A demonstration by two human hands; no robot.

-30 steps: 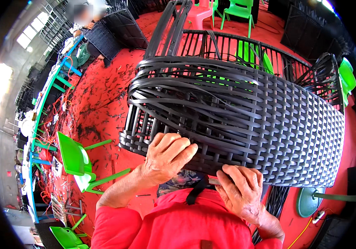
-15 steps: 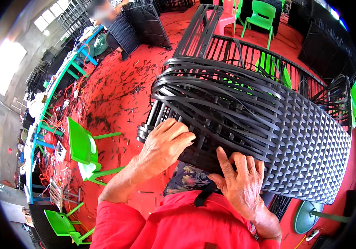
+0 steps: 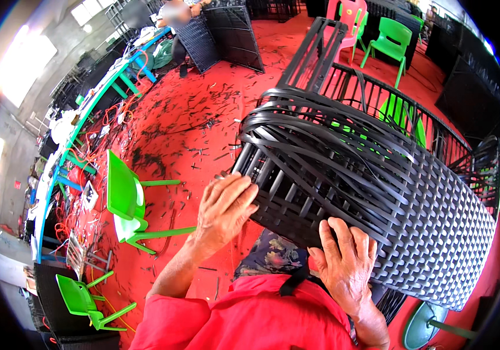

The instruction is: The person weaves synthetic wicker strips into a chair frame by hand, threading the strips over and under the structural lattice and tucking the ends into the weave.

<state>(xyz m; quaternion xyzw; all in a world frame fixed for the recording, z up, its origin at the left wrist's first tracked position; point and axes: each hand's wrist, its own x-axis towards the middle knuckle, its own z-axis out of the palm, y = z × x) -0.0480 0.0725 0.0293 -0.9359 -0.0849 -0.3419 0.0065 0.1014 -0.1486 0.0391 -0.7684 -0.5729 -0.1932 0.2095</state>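
Observation:
A large black frame (image 3: 314, 205) lies across in front of me, its right part covered in grey-black wicker weave (image 3: 436, 227). Long loose black plastic strips (image 3: 320, 125) loop over its left part, above the bare bars. My left hand (image 3: 226, 205) is at the frame's near left corner, fingers bent and pressed together; what they grip, if anything, is hidden. On the near edge, beside the weave, rests my right hand (image 3: 346, 256). Its fingers lie stretched over the strips, thumb apart, holding nothing.
Green chairs (image 3: 126, 198) stand on the left; a pink chair (image 3: 348, 26) is at the back. Black scraps litter the red floor (image 3: 168, 140). A person (image 3: 180, 35) sits by dark woven panels (image 3: 232, 35). A round green base (image 3: 422, 326) stands at lower right.
My left hand has moved left from the strips to the frame's corner. My right hand's fingers have flattened onto the near edge. The view has shifted, so the frame appears further right and lower.

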